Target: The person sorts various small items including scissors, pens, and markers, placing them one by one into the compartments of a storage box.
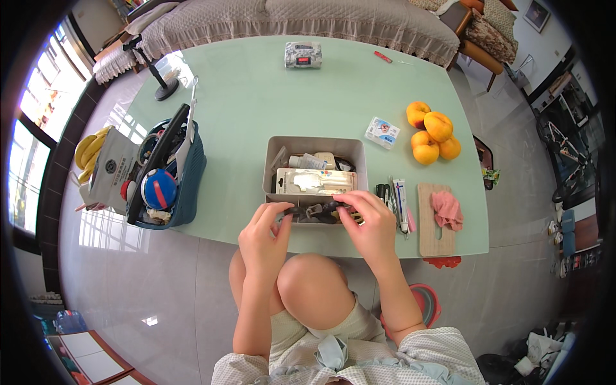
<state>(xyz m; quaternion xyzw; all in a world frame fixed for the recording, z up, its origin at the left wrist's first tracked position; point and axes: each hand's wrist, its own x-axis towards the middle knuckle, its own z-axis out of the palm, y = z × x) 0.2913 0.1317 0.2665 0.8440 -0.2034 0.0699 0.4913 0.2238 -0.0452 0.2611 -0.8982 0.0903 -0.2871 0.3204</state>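
Observation:
My left hand and my right hand pinch the two ends of a dark strap with a buckle, stretched between them. It is over the front compartment of a grey plastic storage box. In the box's rear compartment lie a white blister package, a white tube and other small items. To the right of the box stand or lie black marker pens, a white tube with a blue stripe and slim metal tools. What exactly lies beneath the strap is partly hidden.
On the green table are a blue basket of mixed items, a phone stand, a tissue pack, a small plastic case, yellow-orange peaches and a wooden board with a pink cloth. A red basin is on the floor.

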